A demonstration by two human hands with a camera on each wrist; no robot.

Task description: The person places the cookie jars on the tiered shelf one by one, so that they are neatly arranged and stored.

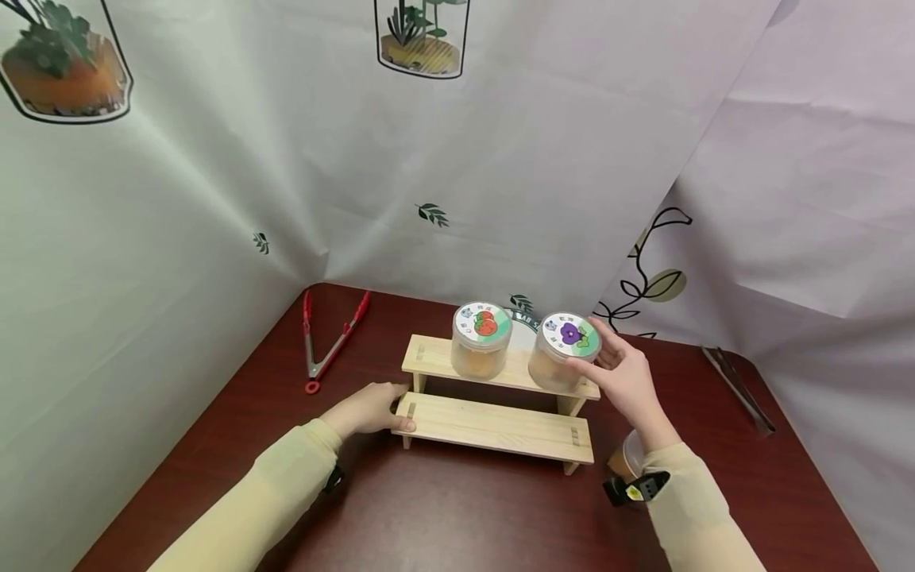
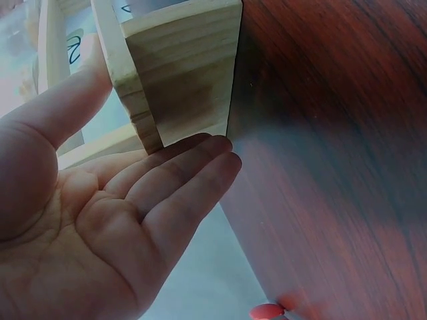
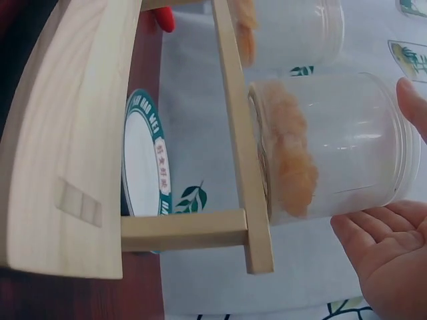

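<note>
A two-step wooden display rack [image 1: 493, 425] stands on the dark red table. My left hand [image 1: 372, 409] holds the left end of its lower step, thumb over the front and fingers along the end, against the wood in the left wrist view. On the upper step's right end sits a clear plastic jar [image 3: 333, 147] with a purple flower on its lid and orange pieces at the bottom. The fingers and thumb of my right hand [image 1: 625, 377] hold this jar near its lid. Left of it, a second jar [image 1: 479, 357] with a strawberry lid stands on the same step.
Red-handled tongs [image 1: 332, 353] lie at the back left, and metal tongs [image 1: 739, 389] at the right. Behind the rack is a green-rimmed white plate [image 3: 143, 160]. Another jar [image 1: 632, 454] is partly hidden by my right forearm. Printed white cloth [image 1: 543, 199] hangs behind the table.
</note>
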